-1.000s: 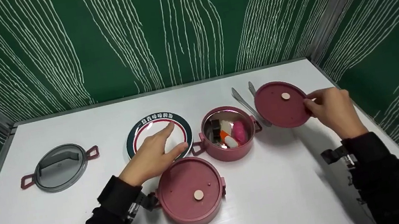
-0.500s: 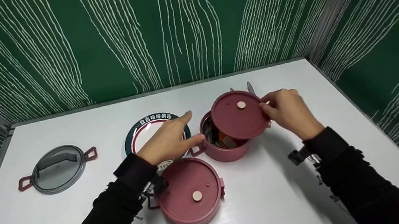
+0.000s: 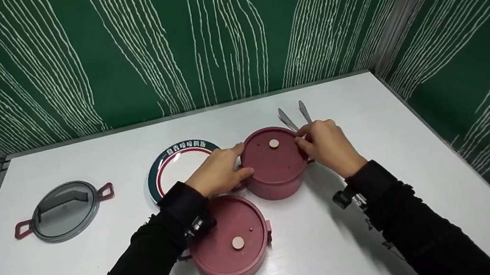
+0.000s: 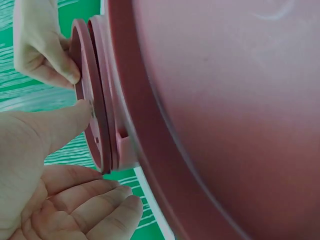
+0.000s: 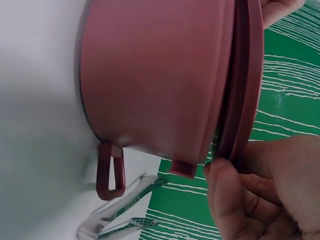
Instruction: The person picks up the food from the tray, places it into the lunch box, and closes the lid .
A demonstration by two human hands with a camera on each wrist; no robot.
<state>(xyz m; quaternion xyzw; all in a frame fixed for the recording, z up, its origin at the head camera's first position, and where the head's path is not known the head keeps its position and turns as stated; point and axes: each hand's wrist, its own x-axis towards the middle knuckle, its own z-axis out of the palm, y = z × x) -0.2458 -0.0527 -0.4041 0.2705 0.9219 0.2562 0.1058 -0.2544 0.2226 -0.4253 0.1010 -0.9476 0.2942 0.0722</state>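
Note:
A plum-red lid [image 3: 272, 162] lies over the matching pot [image 3: 276, 190] at the back middle of the table. My right hand [image 3: 329, 148] pinches the lid's right edge between thumb and fingers. In the right wrist view, a narrow dark gap shows between lid and pot [image 5: 155, 75], widest near those fingertips. My left hand [image 3: 215, 174] is at the lid's left edge. Its thumb touches the lid in the left wrist view, while the other fingers [image 4: 95, 205] stay loosely extended beside the rim. The lid covers the pot's contents.
A second lidded red pot [image 3: 233, 273] stands in front, below my left wrist. Behind my left hand lies a dark-rimmed plate [image 3: 154, 181]. A clear lid with red handles [image 3: 64, 213] rests at left. Metal tongs [image 5: 125, 202] lie beside the back pot.
My right hand has brought the lid leftward from beside the pot to over its opening. My left hand has moved right, from above the plate to the lid's left edge.

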